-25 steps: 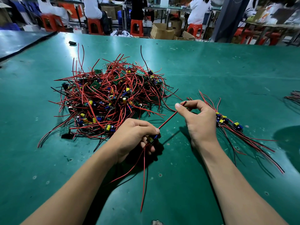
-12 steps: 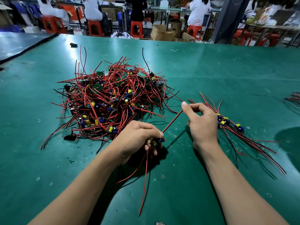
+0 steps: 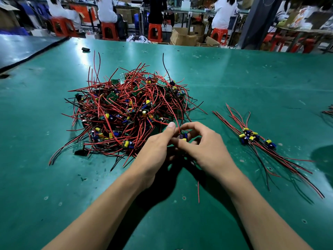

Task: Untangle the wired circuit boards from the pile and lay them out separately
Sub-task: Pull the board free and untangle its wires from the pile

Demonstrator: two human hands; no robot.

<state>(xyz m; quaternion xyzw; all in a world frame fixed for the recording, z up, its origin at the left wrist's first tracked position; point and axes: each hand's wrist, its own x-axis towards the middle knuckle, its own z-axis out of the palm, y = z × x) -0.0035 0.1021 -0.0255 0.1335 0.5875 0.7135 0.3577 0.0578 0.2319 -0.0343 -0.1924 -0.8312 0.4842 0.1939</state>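
Note:
A tangled pile (image 3: 126, 112) of small circuit boards with red and black wires lies on the green table (image 3: 234, 78), left of centre. My left hand (image 3: 155, 150) and my right hand (image 3: 203, 147) meet just below the pile's right edge. Together they pinch one small circuit board (image 3: 183, 137) with blue and yellow parts. Its red wire rises from between my fingers, and another red wire end (image 3: 198, 192) hangs below my hands. To the right, several separated boards (image 3: 252, 137) lie side by side with their wires fanned out.
A small black object (image 3: 85, 49) lies near the table's far left edge. More wires (image 3: 328, 111) show at the right border. A second table (image 3: 21, 49) adjoins on the left. People sit on red stools (image 3: 108, 31) beyond the far edge, among cardboard boxes (image 3: 183, 36).
My right hand let go of the stretched wire end and came left to meet my left hand at the board. Both hands shifted toward the pile's right edge.

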